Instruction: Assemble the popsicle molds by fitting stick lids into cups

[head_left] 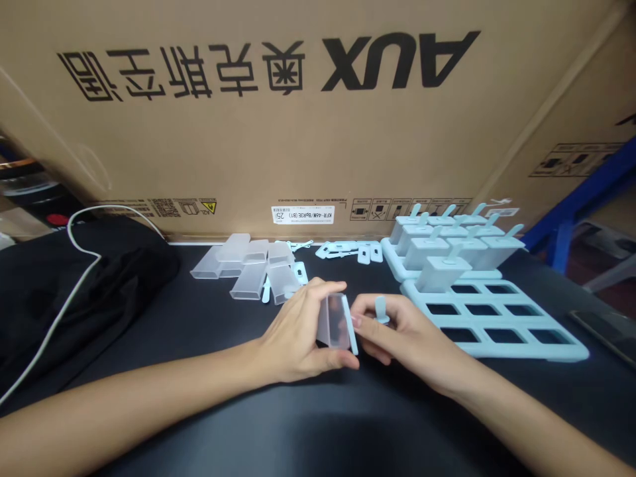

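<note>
My left hand [291,331] is closed around a clear plastic popsicle mold [334,324], tilted on its side with its open end to the right. A light blue frame-like lid [350,328] sits on that end, and the fingertips of my right hand [405,328] are against it. Curled fingers of my right hand also hold a light blue popsicle stick [381,310], whose rounded end points up. The lower part of the stick is hidden by the fingers.
Loose clear molds [250,278] lie at the back left, beside small blue parts [342,249]. A blue tray [536,348] stands at right; filled molds with sticks [444,268] stand on it and another tray. Behind is a large cardboard box [238,152]; black cloth [114,271] lies left.
</note>
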Demonstrator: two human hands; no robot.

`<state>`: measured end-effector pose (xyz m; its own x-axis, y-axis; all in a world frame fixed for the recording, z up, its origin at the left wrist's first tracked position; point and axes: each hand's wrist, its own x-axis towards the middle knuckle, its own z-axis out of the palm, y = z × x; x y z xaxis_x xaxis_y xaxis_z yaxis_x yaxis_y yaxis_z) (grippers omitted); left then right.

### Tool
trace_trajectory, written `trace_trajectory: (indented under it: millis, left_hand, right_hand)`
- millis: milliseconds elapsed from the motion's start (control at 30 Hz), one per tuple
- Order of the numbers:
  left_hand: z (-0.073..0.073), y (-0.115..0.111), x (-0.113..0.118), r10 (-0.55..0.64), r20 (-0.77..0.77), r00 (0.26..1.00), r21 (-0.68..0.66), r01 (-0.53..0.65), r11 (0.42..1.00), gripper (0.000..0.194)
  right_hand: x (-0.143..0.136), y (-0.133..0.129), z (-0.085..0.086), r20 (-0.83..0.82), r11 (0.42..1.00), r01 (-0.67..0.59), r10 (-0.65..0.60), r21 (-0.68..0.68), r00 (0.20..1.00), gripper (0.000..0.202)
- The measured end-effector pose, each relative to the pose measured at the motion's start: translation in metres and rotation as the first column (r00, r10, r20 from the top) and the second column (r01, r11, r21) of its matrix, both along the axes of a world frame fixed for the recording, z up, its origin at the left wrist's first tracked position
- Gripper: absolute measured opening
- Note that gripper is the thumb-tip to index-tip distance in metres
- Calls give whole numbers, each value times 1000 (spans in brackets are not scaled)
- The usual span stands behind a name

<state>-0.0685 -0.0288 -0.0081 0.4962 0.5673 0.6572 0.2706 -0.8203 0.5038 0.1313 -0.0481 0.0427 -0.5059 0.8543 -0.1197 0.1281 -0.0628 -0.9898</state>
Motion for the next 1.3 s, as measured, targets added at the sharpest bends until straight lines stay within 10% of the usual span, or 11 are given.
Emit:
trace_trajectory:
  millis: [233,600,933,1300]
  left_hand:
    - [-6,-3,-2,70,-53,996,2,-70,998,92]
    - [-1,-1,2,-144,96,985,100,134,986,45]
    - [6,-3,-3,-259,150,954,-119,278,953,37]
    - [13,-11,-1,-596,342,726,-600,657,457,50]
  right_hand:
    - [-5,-4,-1,94,997,23,-30,77,995,38]
    - [-10,-12,-2,140,995,-41,29,86,990,49]
    - [10,-6,11,231,946,-108,37,305,972,36]
    - [32,-8,28,-44,792,85,-73,604,996,27]
